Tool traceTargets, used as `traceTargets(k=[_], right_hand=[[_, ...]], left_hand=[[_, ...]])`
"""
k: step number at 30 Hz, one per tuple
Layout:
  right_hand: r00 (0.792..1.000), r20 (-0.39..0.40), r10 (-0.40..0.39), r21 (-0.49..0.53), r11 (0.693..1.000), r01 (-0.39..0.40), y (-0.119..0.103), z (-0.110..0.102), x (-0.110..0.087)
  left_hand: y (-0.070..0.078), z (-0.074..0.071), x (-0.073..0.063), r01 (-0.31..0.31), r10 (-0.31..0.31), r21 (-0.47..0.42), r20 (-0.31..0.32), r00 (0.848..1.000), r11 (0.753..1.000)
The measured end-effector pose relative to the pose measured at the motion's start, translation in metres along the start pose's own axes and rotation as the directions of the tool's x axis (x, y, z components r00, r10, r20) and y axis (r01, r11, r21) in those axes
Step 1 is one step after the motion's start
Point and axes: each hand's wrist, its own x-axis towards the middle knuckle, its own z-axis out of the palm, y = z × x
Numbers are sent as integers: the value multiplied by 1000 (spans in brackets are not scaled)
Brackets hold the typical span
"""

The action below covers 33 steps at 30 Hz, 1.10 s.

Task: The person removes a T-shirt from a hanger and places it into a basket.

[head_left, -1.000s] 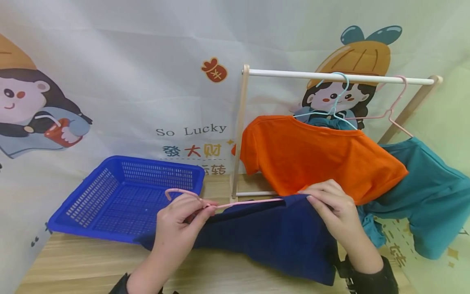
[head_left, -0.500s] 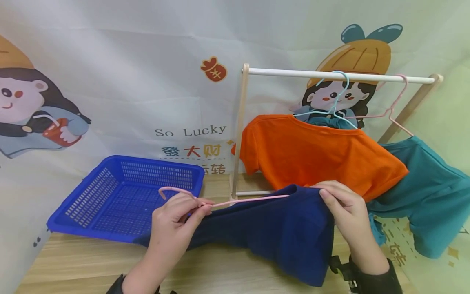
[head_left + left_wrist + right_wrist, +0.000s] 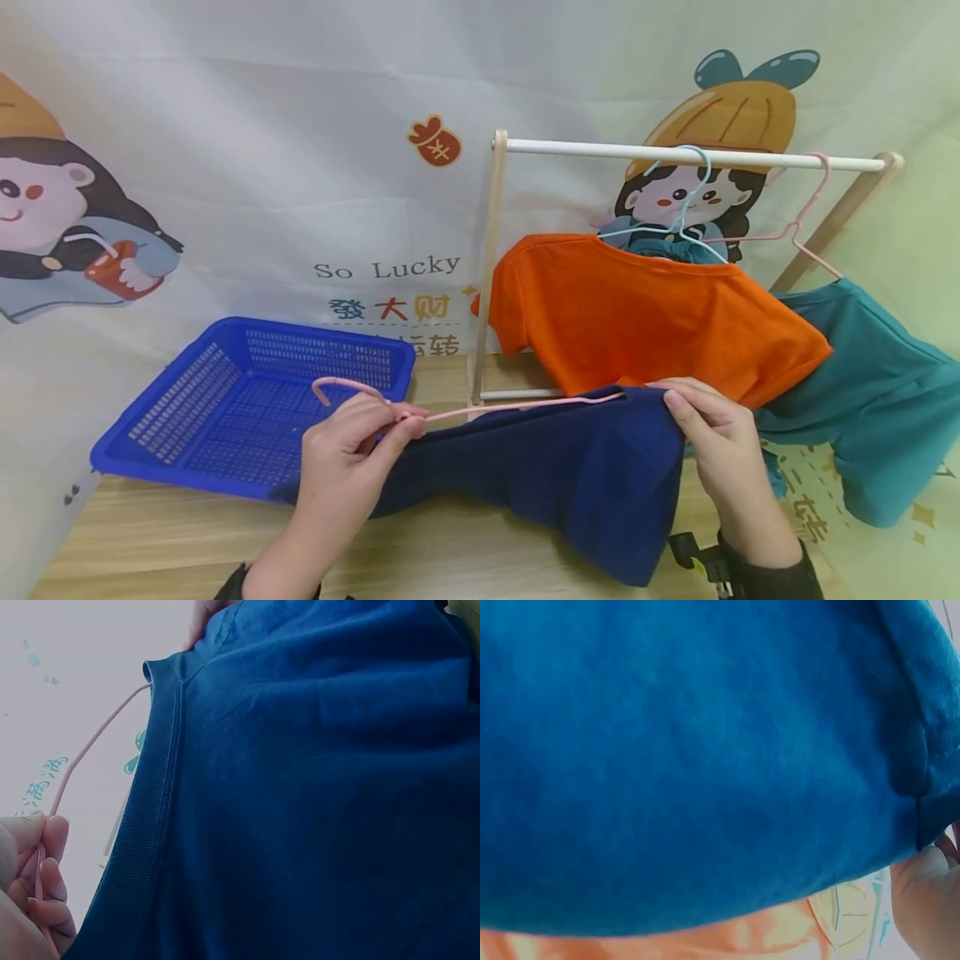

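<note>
My left hand (image 3: 348,450) pinches a pink clothes hanger (image 3: 525,405) near its neck, with the hook pointing left over the basket. The hanger's right arm runs along the neckline of a navy T-shirt (image 3: 555,467), and its tip goes in under the cloth. At the shirt's upper right, my right hand (image 3: 720,442) pinches the shoulder between thumb and fingers. In the left wrist view the hanger (image 3: 97,739) enters the ribbed collar (image 3: 139,817). The hanger's left arm is hidden in the head view. Blue cloth (image 3: 690,750) fills most of the right wrist view.
A blue plastic basket (image 3: 150,392) stands at the left on the wooden table (image 3: 450,550). Behind the right hand, a rack with a white rail (image 3: 570,148) bears an orange T-shirt (image 3: 637,325) on a light blue hanger and a teal garment (image 3: 877,400) on a pink one.
The right hand has moved a little right with the shirt's shoulder, while the left hand has shifted slightly left with the hanger. More of the hanger's right arm shows along the neckline.
</note>
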Motion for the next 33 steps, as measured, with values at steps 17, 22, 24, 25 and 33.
traceTargets(k=[17,22,24,25,33], right_hand=[[972,-192,136,111,987,-116,2,2,-8],[957,-206,202,156,973,-171,4,1,-8],[950,-208,232,170,965,-198,4,0,-9],[946,-208,247,174,962,-212,5,0,-9],[940,-162,301,202,942,-267,12,-1,-13]], left_hand=[[1,-4,-2,10,-10,-11,19,1000,1000],[1,-5,-3,23,-23,-12,13,1000,1000],[1,-5,-2,30,-30,-18,13,999,999],[0,-5,-2,34,-33,-24,12,999,999],[-3,-6,-3,56,-57,-80,-1,998,995]])
